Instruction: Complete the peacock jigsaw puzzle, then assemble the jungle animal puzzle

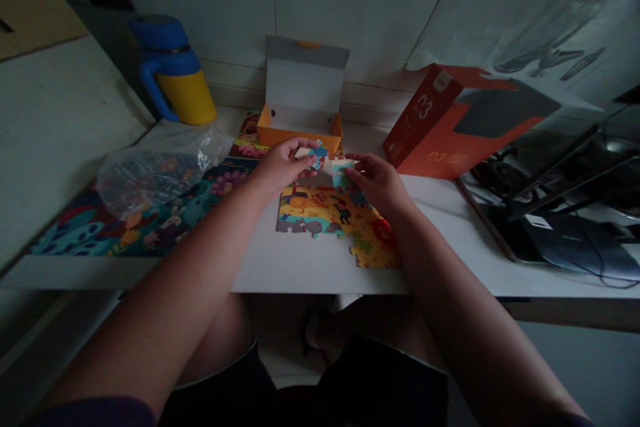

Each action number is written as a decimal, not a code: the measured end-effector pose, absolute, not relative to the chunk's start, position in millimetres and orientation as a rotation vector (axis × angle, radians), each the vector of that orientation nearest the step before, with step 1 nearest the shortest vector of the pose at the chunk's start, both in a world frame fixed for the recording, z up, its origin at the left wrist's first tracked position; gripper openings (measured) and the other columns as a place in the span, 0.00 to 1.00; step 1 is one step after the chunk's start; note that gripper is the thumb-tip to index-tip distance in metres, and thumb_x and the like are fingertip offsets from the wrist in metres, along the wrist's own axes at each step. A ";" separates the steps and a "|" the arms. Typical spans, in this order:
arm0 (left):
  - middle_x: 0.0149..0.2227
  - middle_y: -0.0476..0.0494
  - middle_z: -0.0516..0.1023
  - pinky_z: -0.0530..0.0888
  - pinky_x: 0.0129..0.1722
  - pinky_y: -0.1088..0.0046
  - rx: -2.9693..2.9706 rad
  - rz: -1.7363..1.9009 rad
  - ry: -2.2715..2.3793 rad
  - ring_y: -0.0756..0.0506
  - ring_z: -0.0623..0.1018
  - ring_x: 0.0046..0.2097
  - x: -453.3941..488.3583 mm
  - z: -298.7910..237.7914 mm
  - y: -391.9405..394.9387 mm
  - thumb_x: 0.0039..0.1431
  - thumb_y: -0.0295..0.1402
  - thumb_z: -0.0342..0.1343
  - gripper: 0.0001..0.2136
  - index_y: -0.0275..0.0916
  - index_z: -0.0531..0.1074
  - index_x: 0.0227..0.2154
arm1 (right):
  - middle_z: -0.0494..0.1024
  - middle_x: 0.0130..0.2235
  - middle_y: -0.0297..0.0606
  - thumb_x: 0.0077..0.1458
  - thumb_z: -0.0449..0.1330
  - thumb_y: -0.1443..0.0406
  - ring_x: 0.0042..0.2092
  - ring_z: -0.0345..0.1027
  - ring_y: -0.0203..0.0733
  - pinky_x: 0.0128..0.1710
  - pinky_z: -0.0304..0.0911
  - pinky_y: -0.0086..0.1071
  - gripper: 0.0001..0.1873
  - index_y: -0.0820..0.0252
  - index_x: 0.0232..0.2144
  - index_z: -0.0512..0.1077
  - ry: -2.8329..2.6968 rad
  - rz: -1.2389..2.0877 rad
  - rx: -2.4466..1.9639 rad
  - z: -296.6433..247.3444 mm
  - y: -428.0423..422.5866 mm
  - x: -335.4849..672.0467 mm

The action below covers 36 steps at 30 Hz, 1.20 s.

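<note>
Between thumb and fingers, my left hand (285, 165) grips a small blue-and-white puzzle piece (318, 156). My right hand (379, 180) pinches another puzzle piece (341, 175), pale with light blue. The two pieces are close together, raised above a partly joined jigsaw puzzle (310, 207) with animals on a yellow ground. A gap shows in the puzzle's lower left edge region, and its right side is partly hidden by my right hand and forearm. Just behind my hands stands an open orange box (295, 137) with its lid up.
A crumpled clear plastic bag (150, 180) lies on a dark illustrated sheet (175, 227) at left. Behind it stands a blue and yellow jug (185, 80). To the right are a large orange-red box (430, 127) and a black rack (540, 200). The white table's front edge (310, 280) is near my legs.
</note>
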<state>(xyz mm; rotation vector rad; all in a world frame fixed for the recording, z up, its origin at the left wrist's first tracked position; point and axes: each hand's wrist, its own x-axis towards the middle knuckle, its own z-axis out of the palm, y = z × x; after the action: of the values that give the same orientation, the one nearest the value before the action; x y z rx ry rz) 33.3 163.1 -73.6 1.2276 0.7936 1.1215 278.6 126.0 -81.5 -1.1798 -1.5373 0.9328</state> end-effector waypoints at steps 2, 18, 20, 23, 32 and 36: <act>0.50 0.43 0.81 0.83 0.43 0.70 1.207 1.163 0.828 0.48 0.82 0.44 32.7 -77.1 168.3 0.64 0.21 0.64 0.11 0.40 0.78 0.47 | 0.80 0.36 0.35 0.53 0.74 0.41 0.34 0.76 0.41 0.31 0.74 0.33 0.32 0.53 0.50 0.77 -1.488 0.940 -1.187 -82.4 125.9 286.3; 0.44 0.46 0.80 0.84 0.41 0.70 1.139 1.219 0.894 0.49 0.80 0.40 24.6 -75.7 168.3 0.61 0.20 0.66 0.10 0.39 0.77 0.42 | 0.81 0.36 0.37 0.64 0.66 0.55 0.34 0.72 0.40 0.33 0.65 0.33 0.17 0.55 0.51 0.80 -1.647 0.695 -1.265 -82.8 124.8 289.1; 0.45 0.45 0.80 0.84 0.41 0.70 1.142 1.215 0.899 0.49 0.81 0.41 24.8 -76.2 168.5 0.61 0.20 0.66 0.10 0.39 0.77 0.42 | 0.81 0.36 0.37 0.64 0.65 0.56 0.34 0.71 0.39 0.32 0.65 0.32 0.16 0.55 0.51 0.81 -1.653 0.691 -1.268 -84.3 125.2 288.9; 0.46 0.45 0.80 0.84 0.40 0.70 1.152 1.214 0.904 0.49 0.81 0.40 25.0 -77.2 168.9 0.62 0.20 0.66 0.09 0.38 0.77 0.42 | 0.82 0.37 0.37 0.64 0.65 0.56 0.34 0.71 0.39 0.31 0.64 0.32 0.16 0.55 0.51 0.80 -1.651 0.708 -1.255 -86.3 126.5 288.9; 0.44 0.46 0.80 0.84 0.39 0.70 1.152 1.202 0.911 0.49 0.82 0.39 25.1 -75.4 167.3 0.62 0.20 0.64 0.09 0.39 0.77 0.42 | 0.85 0.42 0.40 0.68 0.62 0.54 0.38 0.76 0.45 0.36 0.69 0.35 0.20 0.55 0.54 0.83 -1.747 0.661 -1.350 -81.9 124.1 289.6; 0.45 0.45 0.80 0.84 0.40 0.70 1.150 1.187 0.925 0.49 0.82 0.40 25.3 -73.9 166.1 0.62 0.20 0.65 0.09 0.39 0.77 0.42 | 0.86 0.48 0.43 0.70 0.60 0.56 0.45 0.78 0.49 0.44 0.71 0.41 0.19 0.53 0.55 0.84 -1.876 0.489 -1.344 -80.1 124.9 295.0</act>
<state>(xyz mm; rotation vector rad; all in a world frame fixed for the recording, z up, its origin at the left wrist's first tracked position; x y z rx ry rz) 25.3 166.1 -73.9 1.1498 0.9254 1.1869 295.0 124.9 -80.1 -1.3443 -1.8761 0.4886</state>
